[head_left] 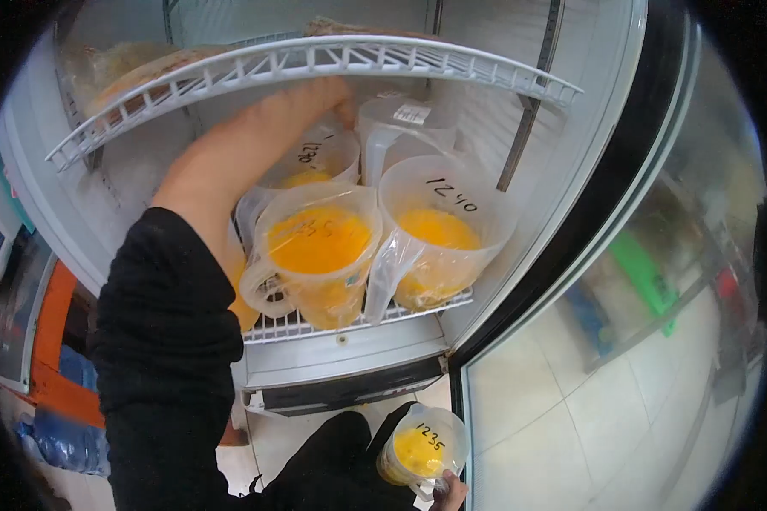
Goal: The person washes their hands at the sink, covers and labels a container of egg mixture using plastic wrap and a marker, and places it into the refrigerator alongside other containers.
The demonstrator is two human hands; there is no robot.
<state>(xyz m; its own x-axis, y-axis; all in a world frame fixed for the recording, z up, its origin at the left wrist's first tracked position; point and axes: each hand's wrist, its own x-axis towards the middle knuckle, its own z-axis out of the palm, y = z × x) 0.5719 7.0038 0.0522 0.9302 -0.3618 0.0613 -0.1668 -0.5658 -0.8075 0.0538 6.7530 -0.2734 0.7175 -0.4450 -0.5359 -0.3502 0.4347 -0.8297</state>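
Observation:
My left hand [339,95] reaches deep into the refrigerator, under the upper wire shelf, above a plastic jug [320,153] with a handwritten number. Its fingers are mostly hidden, so their grip does not show. Beside it at the back stands a jug [405,128] with a white label. In front are a jug of yellow-orange contents [320,243] and another marked 1240 [439,217], both seemingly wrapped in clear plastic. Low down by my legs, my right hand [452,491] is closed on the handle of a measuring jug [419,451] marked 1235, with yellow contents inside.
The white upper wire shelf [349,58] carries bagged items [145,72] and hangs over my left forearm. The jugs stand on a lower wire shelf [315,330]. An open glass door [562,332] is at right. Large blue bottles [64,439] lie at lower left by an orange frame [51,332].

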